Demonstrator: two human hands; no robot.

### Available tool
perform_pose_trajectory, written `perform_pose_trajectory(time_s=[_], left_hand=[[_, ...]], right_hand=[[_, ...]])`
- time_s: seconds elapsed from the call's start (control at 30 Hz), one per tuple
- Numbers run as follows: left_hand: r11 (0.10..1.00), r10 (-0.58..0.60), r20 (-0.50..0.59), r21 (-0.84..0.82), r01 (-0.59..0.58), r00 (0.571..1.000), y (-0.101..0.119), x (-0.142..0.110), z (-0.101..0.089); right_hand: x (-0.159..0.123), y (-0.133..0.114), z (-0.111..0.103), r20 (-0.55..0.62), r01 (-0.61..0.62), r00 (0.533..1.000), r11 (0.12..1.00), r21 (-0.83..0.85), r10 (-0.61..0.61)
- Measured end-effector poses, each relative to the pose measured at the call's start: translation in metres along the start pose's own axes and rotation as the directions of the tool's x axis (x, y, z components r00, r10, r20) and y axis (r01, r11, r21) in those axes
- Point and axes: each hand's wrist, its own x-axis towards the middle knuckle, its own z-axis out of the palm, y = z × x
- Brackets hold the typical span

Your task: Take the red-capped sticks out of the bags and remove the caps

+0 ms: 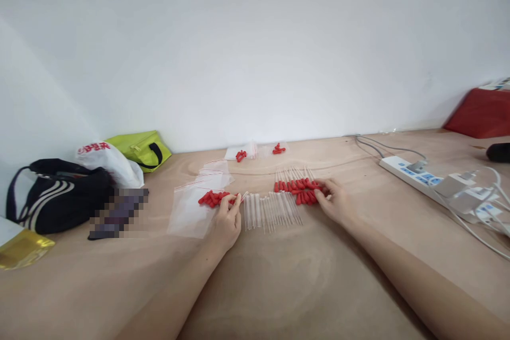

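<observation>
On the wooden table [303,276] lies a row of clear glass dropper tubes [271,210] between my hands. My left hand [227,220] pinches a thin tube with a red bulb beside a small heap of loose red rubber bulbs [213,197] that rests on a clear zip bag [189,212]. My right hand [334,201] has curled fingers touching a bunch of droppers fitted with red bulbs [297,188]. Whether it grips one is not clear.
More zip bags [215,170] and small bagged red bulbs [241,155] lie further back. A black sports bag [56,194], a white plastic bag [107,162] and a green pouch [139,149] stand at the left. A white power strip [422,178] with chargers and cables lies at the right.
</observation>
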Motion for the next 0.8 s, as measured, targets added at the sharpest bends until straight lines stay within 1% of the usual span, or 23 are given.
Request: perform_pose_trajectory(time_s=[0.07,0.1,0.13,0.2,0.3,0.4,0.47,0.57,0.7,0.8], left_hand=[[1.000,0.015,0.016,0.006,-0.015,1.000,0.000,0.000,0.001],[1.000,0.026,0.022,0.010,-0.026,0.999,0.000,0.000,0.001],[0.999,0.038,0.026,0.012,-0.038,0.999,0.000,0.001,0.001],[0.999,0.048,0.027,0.004,-0.048,0.998,0.002,0.002,-0.001],[0.999,0.038,0.048,-0.041,-0.036,0.998,0.007,0.003,-0.006],[0.994,0.041,0.099,-0.108,-0.030,0.994,0.011,0.004,-0.012],[0.989,0.031,0.132,-0.147,-0.012,0.991,0.013,0.004,-0.015],[0.981,0.010,0.171,-0.190,0.023,0.985,0.013,0.003,-0.018],[0.981,0.006,0.192,-0.192,0.032,0.981,0.012,0.002,-0.020],[0.983,0.006,0.216,-0.182,0.034,0.976,0.012,0.002,-0.021]], right_hand=[[0.006,0.010,-0.012,-0.023,-0.169,0.985,0.985,0.017,0.169],[0.008,0.013,-0.017,-0.032,-0.222,0.974,0.975,0.024,0.223],[0.010,0.015,-0.021,-0.035,-0.258,0.965,0.966,0.022,0.259],[0.013,0.016,-0.026,-0.012,-0.287,0.958,0.958,0.005,0.287],[0.014,0.012,-0.027,0.046,-0.279,0.959,0.960,-0.011,0.280],[0.012,0.007,-0.025,0.086,-0.229,0.969,0.973,-0.038,0.232],[0.011,0.005,-0.024,0.097,-0.194,0.975,0.979,-0.060,0.199],[0.010,0.006,-0.022,0.094,-0.175,0.979,0.983,-0.055,0.180],[0.010,0.008,-0.014,0.123,-0.127,0.984,0.991,-0.040,0.131],[0.010,0.008,-0.007,0.150,-0.076,0.985,0.993,-0.088,0.088]])
